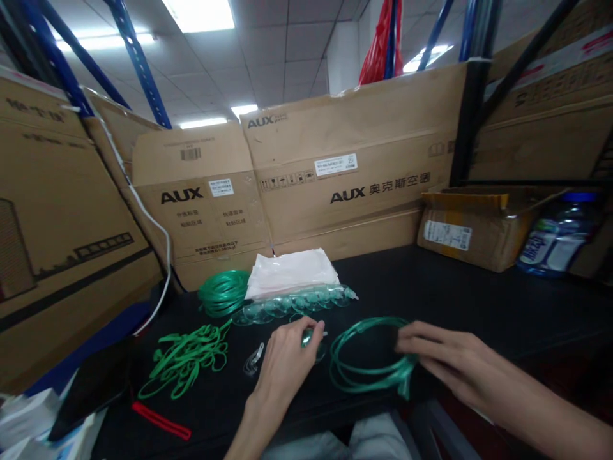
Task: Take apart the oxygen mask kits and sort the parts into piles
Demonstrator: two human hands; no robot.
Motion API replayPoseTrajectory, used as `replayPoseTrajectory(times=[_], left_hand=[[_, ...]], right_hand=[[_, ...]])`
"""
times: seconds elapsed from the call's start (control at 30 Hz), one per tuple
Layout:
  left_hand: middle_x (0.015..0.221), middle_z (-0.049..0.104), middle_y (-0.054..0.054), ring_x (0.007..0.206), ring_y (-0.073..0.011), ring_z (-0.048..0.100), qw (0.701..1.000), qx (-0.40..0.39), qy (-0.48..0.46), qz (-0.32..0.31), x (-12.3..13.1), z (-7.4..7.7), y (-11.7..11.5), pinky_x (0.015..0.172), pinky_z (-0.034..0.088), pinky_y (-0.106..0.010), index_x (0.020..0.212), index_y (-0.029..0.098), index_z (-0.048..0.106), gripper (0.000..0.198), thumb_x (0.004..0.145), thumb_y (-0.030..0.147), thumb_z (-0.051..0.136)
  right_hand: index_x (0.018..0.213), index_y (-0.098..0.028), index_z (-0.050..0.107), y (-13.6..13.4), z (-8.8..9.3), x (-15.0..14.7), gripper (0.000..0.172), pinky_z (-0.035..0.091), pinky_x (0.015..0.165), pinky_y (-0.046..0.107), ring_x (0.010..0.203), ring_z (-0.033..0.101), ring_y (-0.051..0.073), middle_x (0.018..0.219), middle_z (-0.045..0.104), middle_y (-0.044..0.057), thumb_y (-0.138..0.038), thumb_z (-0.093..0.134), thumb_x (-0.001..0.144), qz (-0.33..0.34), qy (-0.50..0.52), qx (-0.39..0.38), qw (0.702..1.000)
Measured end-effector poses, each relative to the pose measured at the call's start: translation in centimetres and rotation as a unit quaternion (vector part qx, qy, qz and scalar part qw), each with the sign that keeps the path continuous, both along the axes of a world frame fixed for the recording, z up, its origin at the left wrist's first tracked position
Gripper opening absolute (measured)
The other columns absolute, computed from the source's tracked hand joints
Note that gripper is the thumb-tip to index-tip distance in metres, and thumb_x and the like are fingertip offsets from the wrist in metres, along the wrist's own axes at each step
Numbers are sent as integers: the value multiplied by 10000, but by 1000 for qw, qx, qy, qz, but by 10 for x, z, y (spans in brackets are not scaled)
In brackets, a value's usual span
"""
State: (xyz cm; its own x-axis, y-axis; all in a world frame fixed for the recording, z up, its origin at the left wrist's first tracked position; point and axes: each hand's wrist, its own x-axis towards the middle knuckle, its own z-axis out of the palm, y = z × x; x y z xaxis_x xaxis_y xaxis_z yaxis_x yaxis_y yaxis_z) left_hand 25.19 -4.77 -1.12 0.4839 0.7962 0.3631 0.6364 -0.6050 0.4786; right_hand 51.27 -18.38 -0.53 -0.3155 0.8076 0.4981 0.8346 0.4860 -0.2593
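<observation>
My left hand point(290, 354) is closed around a small clear green piece point(306, 337), mostly hidden by its fingers. At the right edge of a loose coil of thin green tubing point(354, 369) is my right hand point(440, 351); its fingertips are blurred and overlap the tubing, so their grip cannot be made out. Beyond my left hand lies a row of clear green cup-shaped pieces point(292, 305), nested together, in front of a stack of white plastic bags point(292, 271). A small clear strip with a metal clip point(255, 359) rests just left of my left hand.
To the left are a thick coil of green tubing point(224, 292), a tangle of green elastic cord point(189, 358), a red strap point(161, 420) and a dark flat object point(90, 386). Cardboard panels point(345, 179) wall the back. An open carton point(462, 227) and a blue-capped bottle point(555, 236) stand right.
</observation>
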Motion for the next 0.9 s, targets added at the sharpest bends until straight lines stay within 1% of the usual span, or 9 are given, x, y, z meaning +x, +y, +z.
replayPoseTrajectory(times=[0.07, 0.17, 0.33, 0.5, 0.57, 0.63, 0.73, 0.8, 0.9], left_hand=[[907, 777, -18, 873, -242, 733, 999, 15, 36, 4, 5, -3, 0, 741, 444, -285, 886, 256, 703, 283, 999, 375, 473], [903, 763, -48, 891, -249, 722, 997, 42, 66, 4, 11, -4, 1, 751, 457, -294, 880, 240, 710, 296, 1006, 356, 468], [930, 751, -50, 931, -240, 695, 997, 32, 43, -52, 20, -4, 3, 839, 482, -319, 888, 227, 718, 284, 1003, 350, 489], [1050, 738, -43, 1044, -229, 652, 994, 17, -29, -100, 24, -4, -2, 993, 446, -375, 1054, 235, 707, 327, 1040, 319, 392], [1178, 707, -56, 1148, -221, 614, 993, 24, -62, -93, 24, -1, -4, 1076, 398, -397, 1192, 232, 668, 362, 1051, 313, 344], [1297, 653, -75, 1234, -224, 566, 992, 31, -88, -83, 24, 5, -4, 1104, 383, -397, 1310, 214, 602, 373, 1037, 355, 391], [1365, 609, -107, 1228, -252, 567, 990, 44, -110, -76, 27, 19, -2, 1050, 433, -389, 1418, 180, 510, 522, 963, 432, 552], [1292, 660, -93, 1100, -250, 632, 990, 38, -114, -76, 29, 32, 0, 949, 484, -368, 1419, 198, 516, 555, 931, 446, 602], [1075, 751, -21, 896, -207, 680, 988, 13, -104, -116, 32, 49, 4, 818, 488, -305, 1246, 254, 667, 326, 958, 377, 574]], right_hand=[[1100, -248, 722, 7, 21, 7, 286, 549, 795, 244, 957, 717, 184, 1081, 731, 68, -165, 477, 979, 22, 65, -16, 998], [984, -244, 768, 17, 45, 14, 222, 541, 826, 276, 944, 718, 208, 1035, 738, 67, -193, 557, 935, 37, 103, -46, 993], [938, -216, 775, 24, 69, 14, 274, 515, 878, 326, 1002, 689, 234, 1099, 717, 87, -173, 505, 932, 93, 135, -85, 983], [886, -202, 781, 31, 74, 2, 213, 513, 832, 303, 935, 685, 213, 1040, 715, 85, -298, 600, 945, 80, 171, -85, 978], [932, -209, 788, 35, 72, -2, 172, 511, 817, 287, 928, 683, 196, 1037, 712, 77, -277, 629, 931, 98, 180, -78, 976], [993, -221, 786, 39, 71, -4, 185, 510, 800, 272, 940, 680, 183, 1059, 710, 69, -215, 612, 931, 119, 188, -74, 972], [1037, -231, 779, 45, 72, -7, 251, 508, 810, 269, 969, 674, 176, 1074, 713, 60, -146, 562, 944, 148, 198, -76, 966], [1037, -236, 779, 49, 74, -9, 261, 513, 840, 282, 984, 673, 180, 1073, 715, 57, -146, 547, 961, 169, 210, -81, 959], [1079, -258, 768, 53, 73, -15, 271, 543, 835, 299, 966, 677, 175, 1224, 661, 64, -186, 522, 991, 189, 255, -90, 944]])
